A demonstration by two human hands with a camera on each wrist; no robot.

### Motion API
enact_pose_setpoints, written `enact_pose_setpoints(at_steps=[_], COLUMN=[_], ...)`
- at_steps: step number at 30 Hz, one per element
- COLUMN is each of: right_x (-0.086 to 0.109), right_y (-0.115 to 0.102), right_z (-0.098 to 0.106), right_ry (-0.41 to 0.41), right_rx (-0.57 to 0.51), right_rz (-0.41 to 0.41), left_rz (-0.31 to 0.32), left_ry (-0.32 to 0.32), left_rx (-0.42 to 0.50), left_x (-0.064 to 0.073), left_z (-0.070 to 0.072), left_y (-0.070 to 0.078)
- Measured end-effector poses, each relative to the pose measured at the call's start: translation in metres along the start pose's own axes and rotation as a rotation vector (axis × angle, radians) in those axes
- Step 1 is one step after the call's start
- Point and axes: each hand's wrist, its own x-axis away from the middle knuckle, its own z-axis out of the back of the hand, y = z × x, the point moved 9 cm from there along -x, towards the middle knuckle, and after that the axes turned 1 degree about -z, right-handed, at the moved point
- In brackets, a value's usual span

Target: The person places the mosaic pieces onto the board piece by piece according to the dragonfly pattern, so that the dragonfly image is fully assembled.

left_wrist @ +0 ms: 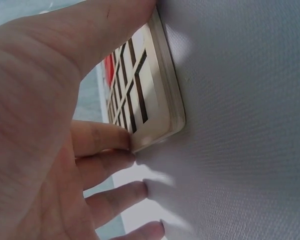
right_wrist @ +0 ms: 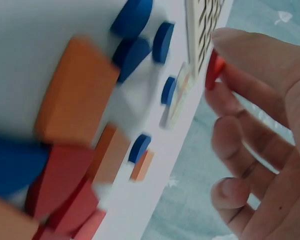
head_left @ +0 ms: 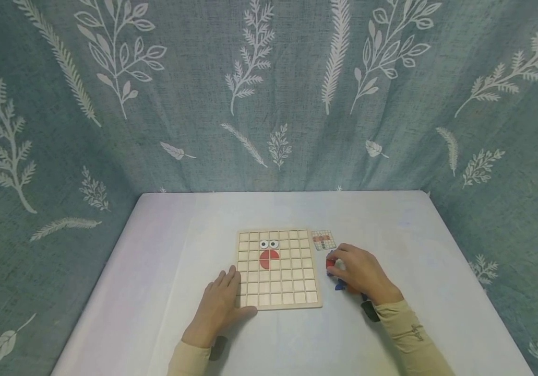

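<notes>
A wooden grid board (head_left: 292, 286) lies on the white table. My left hand (head_left: 219, 305) rests at its near left corner, the thumb along the near edge and fingertips at the left side. Two round eye pieces (head_left: 264, 244) and several red pieces (head_left: 265, 259) sit in the grid's upper part. To the right of the board, my right hand (head_left: 355, 267) pinches a red curved piece (right_wrist: 213, 70) between thumb and fingers, above the table. Under and beside that hand are loose blue pieces (right_wrist: 132, 17), an orange block (right_wrist: 77, 95) and red pieces (right_wrist: 60, 182).
A small pattern card (head_left: 323, 239) lies against the board's upper right side. A small blue piece (right_wrist: 167, 90) is beside it in the right wrist view. Patterned green curtains (head_left: 297, 130) stand behind and at both sides of the table.
</notes>
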Motion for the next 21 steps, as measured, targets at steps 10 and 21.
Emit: enact_pose_setpoints(at_steps=[10, 21], right_x=[-0.026, -0.056], right_y=[-0.044, -0.075], right_z=[0.002, -0.031], right_ry=[0.156, 0.034], right_rx=[-0.090, -0.076], right_rz=[0.207, 0.167], left_rz=[0.006, 0.004], left_ry=[-0.009, -0.011], left_rx=[0.003, 0.001], left_x=[0.000, -0.001], left_z=[-0.001, -0.003], left_y=[-0.002, -0.002])
